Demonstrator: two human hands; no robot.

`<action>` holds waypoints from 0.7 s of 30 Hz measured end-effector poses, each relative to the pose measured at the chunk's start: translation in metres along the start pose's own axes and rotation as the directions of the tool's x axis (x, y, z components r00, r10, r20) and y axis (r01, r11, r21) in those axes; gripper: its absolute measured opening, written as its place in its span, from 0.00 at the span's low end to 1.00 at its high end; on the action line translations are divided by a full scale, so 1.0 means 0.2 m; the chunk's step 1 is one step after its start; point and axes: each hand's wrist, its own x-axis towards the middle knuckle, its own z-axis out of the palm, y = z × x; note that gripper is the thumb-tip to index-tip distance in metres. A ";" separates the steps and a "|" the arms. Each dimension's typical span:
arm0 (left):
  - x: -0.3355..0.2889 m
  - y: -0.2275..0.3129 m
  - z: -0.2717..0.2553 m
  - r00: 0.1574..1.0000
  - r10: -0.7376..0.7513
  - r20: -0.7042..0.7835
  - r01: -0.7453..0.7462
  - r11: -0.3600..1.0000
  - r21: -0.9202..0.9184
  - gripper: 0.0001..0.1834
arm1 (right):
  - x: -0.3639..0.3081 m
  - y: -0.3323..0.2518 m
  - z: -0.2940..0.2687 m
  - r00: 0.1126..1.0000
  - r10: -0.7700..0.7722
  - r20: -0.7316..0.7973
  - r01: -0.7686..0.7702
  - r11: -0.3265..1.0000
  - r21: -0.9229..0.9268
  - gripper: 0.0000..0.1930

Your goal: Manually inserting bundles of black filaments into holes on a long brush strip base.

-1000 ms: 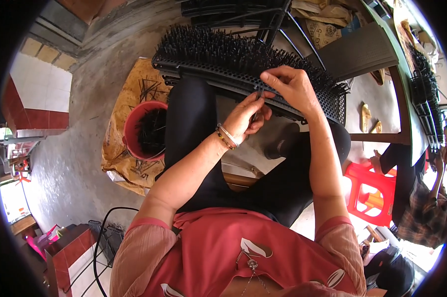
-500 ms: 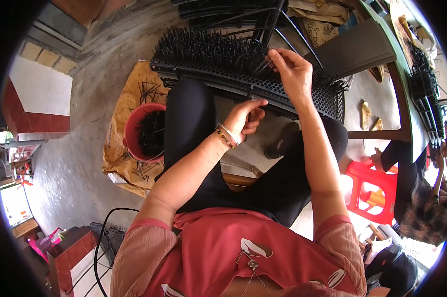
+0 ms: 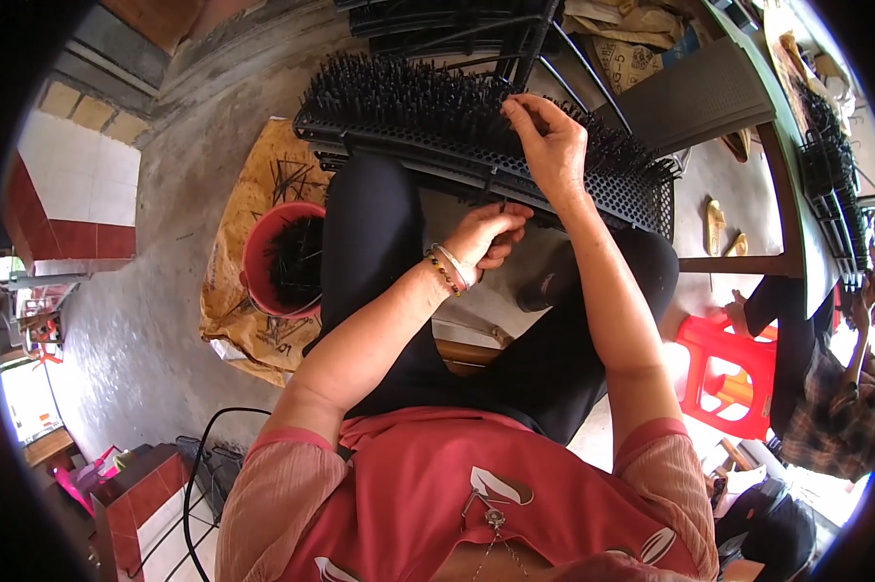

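Right hand [image 3: 554,150], grip narrow, shifted left over the rack's [image 3: 612,202] pegs [image 3: 389,99], apparently changing spot; left hand [image 3: 483,238] curled by its front edge.

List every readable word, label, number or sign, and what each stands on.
Crumpled tan sack, upper right: dark printed characters, not copied here.
Flattened orange-brown sack under the round red plastic bucket: dark print, mostly too small to read; none copied here.
No other lettering is legible.
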 end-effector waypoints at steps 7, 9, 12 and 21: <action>0.00 -0.01 0.00 1.000 -0.003 -0.011 0.003 1.000 -0.015 0.11 | -0.01 -0.03 0.00 0.986 -0.155 0.058 0.158 0.986 -0.057 0.09; 0.01 -0.01 0.00 1.000 -0.007 -0.015 0.007 1.000 -0.021 0.12 | -0.02 -0.02 0.01 0.984 -0.162 0.075 0.167 0.983 -0.073 0.09; 0.00 0.00 0.00 1.000 -0.002 -0.020 0.002 1.000 -0.008 0.11 | -0.02 0.00 0.02 0.972 -0.221 0.078 0.230 0.964 -0.134 0.09; 0.00 -0.01 0.00 1.000 -0.003 -0.023 0.003 1.000 -0.002 0.11 | -0.01 0.02 0.03 0.899 -0.426 0.098 0.438 0.873 -0.215 0.10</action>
